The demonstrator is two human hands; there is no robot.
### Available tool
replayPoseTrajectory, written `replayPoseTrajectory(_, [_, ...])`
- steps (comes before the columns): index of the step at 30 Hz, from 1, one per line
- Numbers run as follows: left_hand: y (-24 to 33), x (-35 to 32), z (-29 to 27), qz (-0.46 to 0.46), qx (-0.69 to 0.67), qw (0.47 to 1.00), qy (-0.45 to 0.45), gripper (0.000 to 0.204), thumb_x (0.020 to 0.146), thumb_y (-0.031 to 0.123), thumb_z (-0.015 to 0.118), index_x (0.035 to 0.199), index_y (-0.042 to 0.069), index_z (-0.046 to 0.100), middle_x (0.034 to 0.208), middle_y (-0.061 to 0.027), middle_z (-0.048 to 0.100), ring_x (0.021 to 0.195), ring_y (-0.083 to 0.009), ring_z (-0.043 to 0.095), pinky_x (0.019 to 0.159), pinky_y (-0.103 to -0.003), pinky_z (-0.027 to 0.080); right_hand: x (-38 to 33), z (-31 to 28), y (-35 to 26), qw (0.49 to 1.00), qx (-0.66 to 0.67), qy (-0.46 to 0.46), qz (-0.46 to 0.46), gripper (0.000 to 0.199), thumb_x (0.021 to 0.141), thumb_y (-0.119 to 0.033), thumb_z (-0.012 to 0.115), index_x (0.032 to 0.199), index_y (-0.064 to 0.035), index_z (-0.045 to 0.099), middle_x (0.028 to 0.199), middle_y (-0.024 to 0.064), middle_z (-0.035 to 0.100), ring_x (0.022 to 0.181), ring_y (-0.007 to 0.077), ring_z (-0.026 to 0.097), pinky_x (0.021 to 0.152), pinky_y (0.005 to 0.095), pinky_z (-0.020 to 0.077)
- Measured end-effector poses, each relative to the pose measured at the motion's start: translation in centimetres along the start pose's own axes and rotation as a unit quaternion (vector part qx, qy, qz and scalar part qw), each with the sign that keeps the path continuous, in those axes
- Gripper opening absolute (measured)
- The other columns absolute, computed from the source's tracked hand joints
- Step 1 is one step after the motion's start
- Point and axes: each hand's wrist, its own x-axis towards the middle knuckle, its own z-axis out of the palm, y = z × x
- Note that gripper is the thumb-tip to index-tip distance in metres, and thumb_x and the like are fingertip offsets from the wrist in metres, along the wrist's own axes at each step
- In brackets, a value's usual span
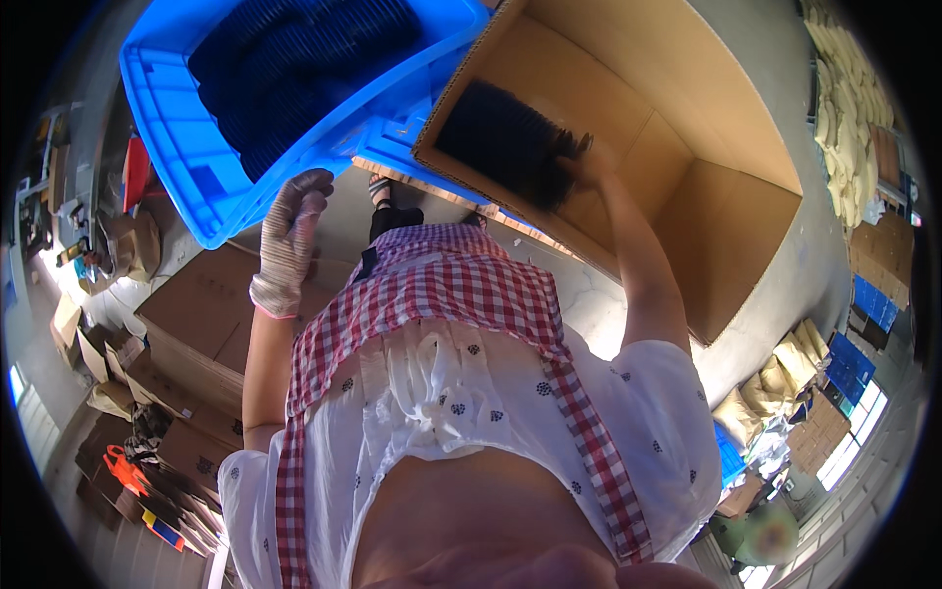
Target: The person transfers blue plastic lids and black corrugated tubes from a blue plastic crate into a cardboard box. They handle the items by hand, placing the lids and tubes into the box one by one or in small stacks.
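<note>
Hands: right (586,162) grips black stack (505,142) (inside cardboard box (746,211)); left (291,236) at blue crate (172,128)

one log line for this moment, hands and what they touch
left hand: gloved, on blue crate rim | right hand: on black ribbed stack in cardboard box

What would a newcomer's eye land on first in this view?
Probably the bright blue plastic crate at upper left, stacked with dark ribbed parts, the gloved left hand at its lower edge. Next, the big open brown cardboard box at upper right, where the right hand presses a black ribbed bundle against its inside wall.
</note>
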Motion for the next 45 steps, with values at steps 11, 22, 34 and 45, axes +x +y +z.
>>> replayPoseTrajectory(11, [-0.5,1.6,-0.7,0.039,0.081,0.994,-0.068,0.025,0.095,0.009,0.052,0.118,0.002,0.059,0.109,-0.0079,0.063,0.100,-0.0178,0.058,0.089,-0.030,0.046,-2.0,-0.5,-1.3,0.935,-0.224,-0.056,-0.270,0.025,0.083,-0.019,0.059,0.104,-0.0101,0.068,0.094,0.0119,0.069,0.088,0.0271,0.067,0.074,0.0359,0.0549])
replayPoseTrajectory(22, [0.4,2.7,-1.7,0.041,0.088,0.989,-0.111,0.026,0.093,0.005,0.053,0.118,0.001,0.057,0.111,-0.0099,0.063,0.103,-0.0199,0.059,0.091,-0.030,0.045,-5.0,-2.2,-4.3,0.980,0.073,-0.120,-0.142,0.018,0.084,-0.015,0.062,0.099,-0.0141,0.073,0.093,0.0049,0.072,0.086,0.0168,0.067,0.076,0.0308,0.0525])
replayPoseTrajectory(34, [2.2,2.9,-13.2,0.087,0.132,0.986,0.059,0.024,0.093,0.005,0.055,0.117,0.001,0.059,0.108,-0.0101,0.065,0.102,-0.0194,0.062,0.091,-0.031,0.047,-9.3,-18.6,-40.3,0.863,0.202,-0.016,-0.462,0.030,0.091,-0.019,0.061,0.120,-0.0090,0.058,0.100,0.0099,0.065,0.097,0.0155,0.064,0.079,0.0281,0.0528])
replayPoseTrajectory(45, [0.8,3.9,-11.5,0.085,0.056,0.991,0.084,0.027,0.092,0.005,0.053,0.119,0.001,0.055,0.109,-0.0148,0.064,0.099,-0.0276,0.063,0.087,-0.033,0.049,11.9,-2.7,-47.9,0.970,-0.096,0.064,-0.216,0.063,0.082,-0.036,0.068,0.129,-0.0042,0.040,0.120,0.0259,0.057,0.112,0.0411,0.056,0.094,0.0462,0.0458])
